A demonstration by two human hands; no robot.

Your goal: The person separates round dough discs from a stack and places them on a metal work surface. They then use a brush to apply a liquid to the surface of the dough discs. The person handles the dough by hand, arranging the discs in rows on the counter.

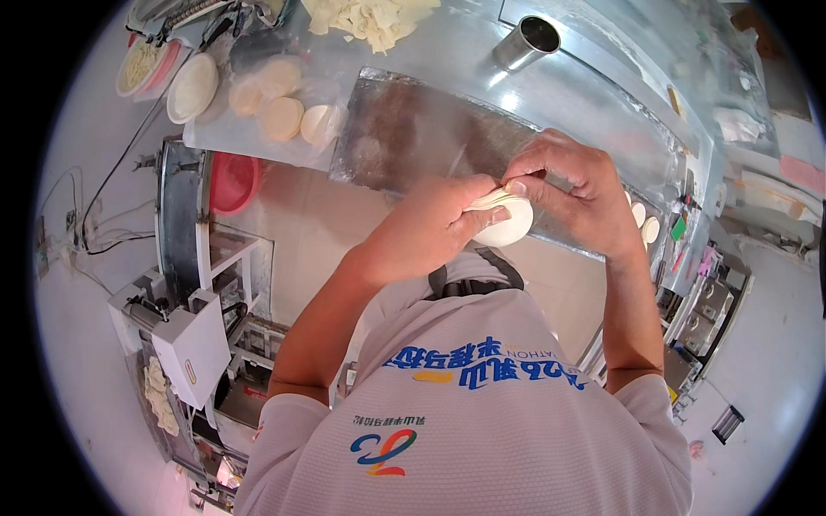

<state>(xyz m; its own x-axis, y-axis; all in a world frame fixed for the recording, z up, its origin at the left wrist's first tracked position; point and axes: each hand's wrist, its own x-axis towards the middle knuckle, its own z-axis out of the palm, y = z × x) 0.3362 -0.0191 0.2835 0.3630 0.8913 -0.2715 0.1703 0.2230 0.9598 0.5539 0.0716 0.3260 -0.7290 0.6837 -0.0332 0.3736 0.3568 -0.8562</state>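
Observation:
A small stack of thin, pale round dough wrappers point(506, 225) is held in front of my body, over the table's near edge. My left hand point(434, 225) is closed around the stack, its thumb lying across the top face. From the other side my right hand point(575, 191) comes in with thumb and forefinger pinched at the stack's upper edge. Several layers show fanned at that edge. How many layers the right fingertips grip is hidden. Beneath and beyond the hands lies a dark, floury sheet-like board point(413, 129) on the steel table point(469, 47).
Stacked dough rounds point(282, 119) lie on plastic at the left, beside a white bowl point(191, 88). A steel cup point(527, 43) and torn dough sheets point(374, 21) stand farther back. More rounds point(650, 228) sit beyond my right wrist. Below the left edge is a red basin point(235, 182).

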